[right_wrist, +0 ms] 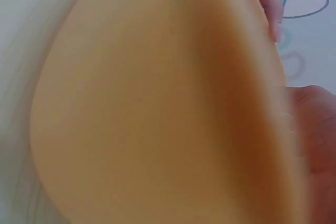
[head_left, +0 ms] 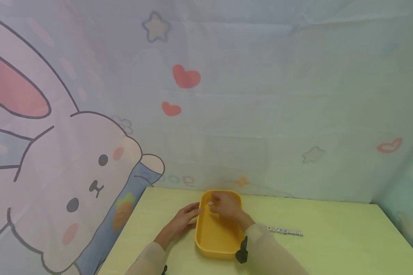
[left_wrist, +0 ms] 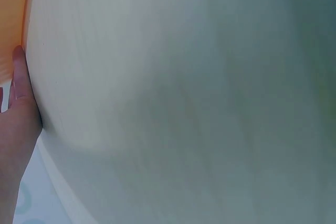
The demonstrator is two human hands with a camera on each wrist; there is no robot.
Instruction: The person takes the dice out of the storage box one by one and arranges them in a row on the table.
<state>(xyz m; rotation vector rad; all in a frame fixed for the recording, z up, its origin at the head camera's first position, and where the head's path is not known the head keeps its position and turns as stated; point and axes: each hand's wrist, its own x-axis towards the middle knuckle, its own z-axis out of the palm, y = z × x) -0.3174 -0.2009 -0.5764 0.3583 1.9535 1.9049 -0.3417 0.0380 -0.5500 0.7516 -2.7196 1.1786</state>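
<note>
A yellow tray (head_left: 216, 238) with raised walls lies lengthwise on the table. My left hand (head_left: 182, 220) rests beside its left wall, fairly straight fingers touching the rim; in the left wrist view the left hand (left_wrist: 18, 108) lies along the tray's orange-looking side (left_wrist: 11, 19). Over the far end of the tray, my right hand (head_left: 227, 206) has curled fingers and pinches a small white piece with dark marks (head_left: 211, 203) at the fingertips. In the right wrist view the tray's inside (right_wrist: 131, 103) fills most of the picture, with part of the right hand (right_wrist: 317, 140) at the right edge.
To the right of the tray, past the right forearm, a row of small white pieces with black marks (head_left: 285, 231) lies on the pale yellow-green table (head_left: 330, 233). A printed cloth backdrop (head_left: 247, 114) hangs behind the table's far edge.
</note>
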